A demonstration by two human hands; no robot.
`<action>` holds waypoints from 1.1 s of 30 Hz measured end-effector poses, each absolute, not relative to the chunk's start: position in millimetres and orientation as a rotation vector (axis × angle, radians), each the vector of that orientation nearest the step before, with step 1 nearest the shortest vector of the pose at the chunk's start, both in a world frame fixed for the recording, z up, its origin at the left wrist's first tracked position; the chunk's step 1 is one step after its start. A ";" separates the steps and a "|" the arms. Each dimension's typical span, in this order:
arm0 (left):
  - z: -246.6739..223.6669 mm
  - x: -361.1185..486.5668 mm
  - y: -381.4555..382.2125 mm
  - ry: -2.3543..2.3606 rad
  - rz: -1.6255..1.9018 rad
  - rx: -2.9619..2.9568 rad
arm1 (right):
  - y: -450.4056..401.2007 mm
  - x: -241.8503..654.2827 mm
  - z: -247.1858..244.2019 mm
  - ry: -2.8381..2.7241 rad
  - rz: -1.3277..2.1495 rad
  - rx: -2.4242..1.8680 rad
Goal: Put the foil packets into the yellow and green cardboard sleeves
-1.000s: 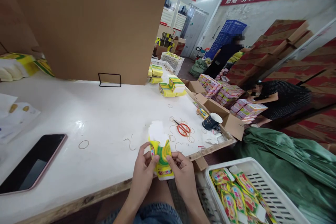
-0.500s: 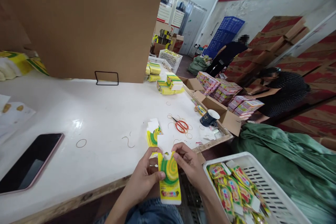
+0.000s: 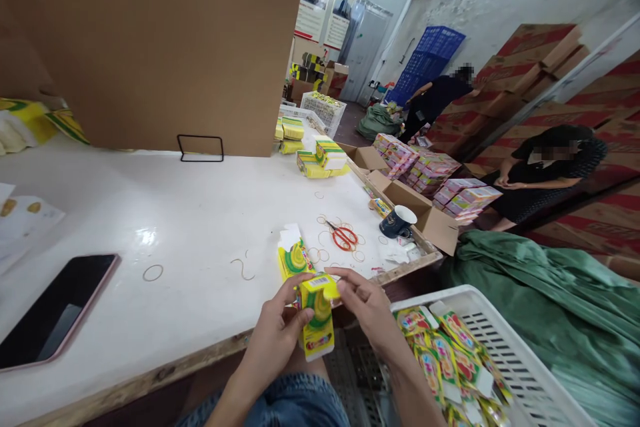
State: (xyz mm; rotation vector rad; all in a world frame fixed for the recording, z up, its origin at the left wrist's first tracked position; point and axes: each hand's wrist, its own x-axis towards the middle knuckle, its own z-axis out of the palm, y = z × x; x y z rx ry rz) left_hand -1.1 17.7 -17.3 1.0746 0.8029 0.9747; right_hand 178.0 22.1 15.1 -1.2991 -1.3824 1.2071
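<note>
A small yellow and green carton (image 3: 318, 323) is held upright over my lap, just off the table's front edge. My left hand (image 3: 280, 327) grips its left side, thumb across the front. At the top, the fingers of my right hand (image 3: 363, 300) pinch the yellow end flap, which is folded over and shows a barcode. Behind the carton, more yellow and green cartons (image 3: 295, 257) with white flaps lie on the table. Below my right forearm, a white plastic basket (image 3: 530, 353) holds several yellow, green and red packets (image 3: 445, 360).
Red-handled scissors (image 3: 344, 238) lie among rubber bands, near a dark mug (image 3: 397, 221). A phone (image 3: 57, 307) rests at left. Stacked cartons (image 3: 320, 159) and a large cardboard sheet (image 3: 190, 47) stand behind. Two people are at right, beyond an open box (image 3: 435, 227).
The carton's white top flap, upright before, is now folded down, and the carton's top faces me. My right hand has shifted slightly. One person at right has drawn their hands in.
</note>
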 end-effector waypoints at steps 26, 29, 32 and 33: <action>-8.9 -3.3 16.2 0.671 0.955 0.871 | 20.2 166.7 -1.6 -1.413 1.016 -1.270; -7.9 4.2 12.6 0.653 0.958 0.865 | 18.5 160.8 -0.1 -1.256 1.074 -1.194; -10.7 9.9 13.1 0.685 0.978 0.995 | 8.8 174.8 12.2 -1.319 0.987 -1.275; -13.5 10.5 15.4 0.721 0.998 1.086 | 3.2 187.3 18.6 -1.367 0.886 -1.357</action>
